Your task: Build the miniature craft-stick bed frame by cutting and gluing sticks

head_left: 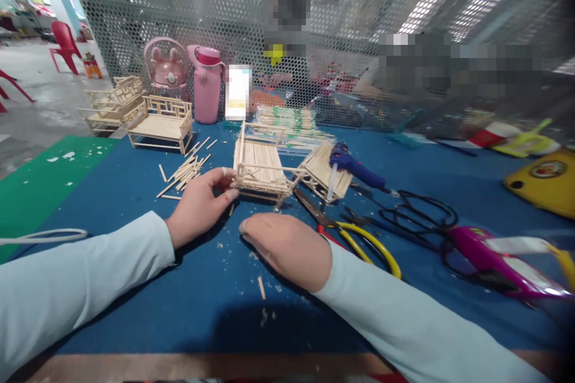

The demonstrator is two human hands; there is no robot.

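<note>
A miniature bench built from thin wooden sticks (pixel 265 161) stands in the middle of the blue table. At its near left corner my left hand (pixel 200 206) grips the frame between thumb and fingers. My right hand (pixel 287 245) is low over the table just in front of the bench, back upward, with its fingers mostly hidden and blurred. Loose cut sticks (pixel 186 173) lie scattered beyond my left hand. To the right, a blue glue gun (pixel 354 164) rests on a slatted stick panel (pixel 318 167). Yellow-handled scissors (pixel 359 239) lie beside my right forearm.
Finished miniature benches (pixel 159 122) stand at the back left, near a pink bottle (pixel 207 87). Bundled sticks in plastic (pixel 287 122) lie behind. A black cable (pixel 417 212) and a magenta device (pixel 503 263) occupy the right. A perforated metal screen (pixel 350 66) borders the table's back.
</note>
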